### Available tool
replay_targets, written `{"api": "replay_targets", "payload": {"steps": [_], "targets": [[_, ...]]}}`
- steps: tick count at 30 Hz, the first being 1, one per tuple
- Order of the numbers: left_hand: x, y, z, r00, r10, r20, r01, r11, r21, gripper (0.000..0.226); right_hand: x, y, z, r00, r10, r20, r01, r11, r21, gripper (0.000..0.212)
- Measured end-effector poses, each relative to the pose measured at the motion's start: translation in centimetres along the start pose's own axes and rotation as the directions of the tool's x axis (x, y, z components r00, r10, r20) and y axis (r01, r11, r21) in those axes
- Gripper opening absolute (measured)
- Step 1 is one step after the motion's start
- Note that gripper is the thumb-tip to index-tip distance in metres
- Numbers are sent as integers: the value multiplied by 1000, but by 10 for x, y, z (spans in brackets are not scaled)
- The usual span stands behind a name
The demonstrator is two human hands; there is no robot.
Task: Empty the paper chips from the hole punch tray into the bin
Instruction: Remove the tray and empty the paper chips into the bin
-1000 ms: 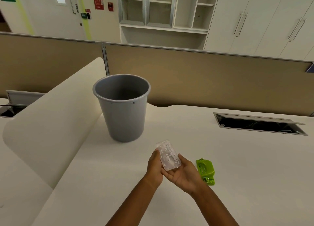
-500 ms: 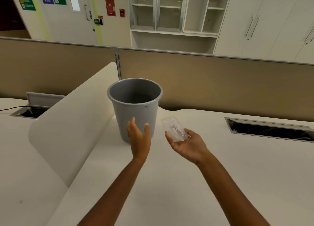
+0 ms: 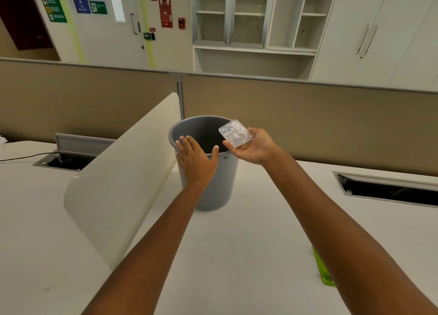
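Note:
A grey round bin [image 3: 214, 186] stands upright on the white desk, its mouth open toward me. My right hand [image 3: 253, 147] holds a clear plastic hole punch tray [image 3: 235, 133] with white paper chips lying in it, over the bin's right rim and roughly level. My left hand [image 3: 195, 161] rests flat against the bin's near side, fingers up at the rim, thumb spread. The green hole punch body [image 3: 323, 268] lies on the desk at the lower right, mostly hidden by my right forearm.
A curved white divider panel [image 3: 118, 182] rises just left of the bin. Open cable troughs are set into the desk at the right [image 3: 388, 190] and far left [image 3: 64, 160]. A tan partition wall [image 3: 308, 115] runs behind the desk.
My right hand carried the tray up and forward from beside the bin to over its right rim. My left hand reached onto the bin's near side. The view tilted closer to the bin.

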State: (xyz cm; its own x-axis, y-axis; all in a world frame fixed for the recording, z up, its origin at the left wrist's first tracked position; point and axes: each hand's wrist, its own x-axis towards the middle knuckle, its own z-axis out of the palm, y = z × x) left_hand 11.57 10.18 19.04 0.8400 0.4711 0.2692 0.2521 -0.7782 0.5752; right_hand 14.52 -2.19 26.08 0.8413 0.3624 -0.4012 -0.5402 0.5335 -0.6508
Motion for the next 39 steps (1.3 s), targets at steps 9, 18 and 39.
{"api": "replay_targets", "payload": {"steps": [9, 18, 39], "targets": [[-3, -4, 7, 998, -35, -58, 35, 999, -6, 90, 43, 6, 32, 979, -164, -121, 94, 890, -446, 42], [-5, -4, 9, 995, -46, -83, 41, 997, -68, 103, 54, 22, 50, 979, -166, 120, 100, -124, -987, 41], [-6, -3, 7, 997, -35, -63, 28, 995, -100, 102, 39, -2, 29, 962, -265, 62, 190, 492, -850, 41]]}}
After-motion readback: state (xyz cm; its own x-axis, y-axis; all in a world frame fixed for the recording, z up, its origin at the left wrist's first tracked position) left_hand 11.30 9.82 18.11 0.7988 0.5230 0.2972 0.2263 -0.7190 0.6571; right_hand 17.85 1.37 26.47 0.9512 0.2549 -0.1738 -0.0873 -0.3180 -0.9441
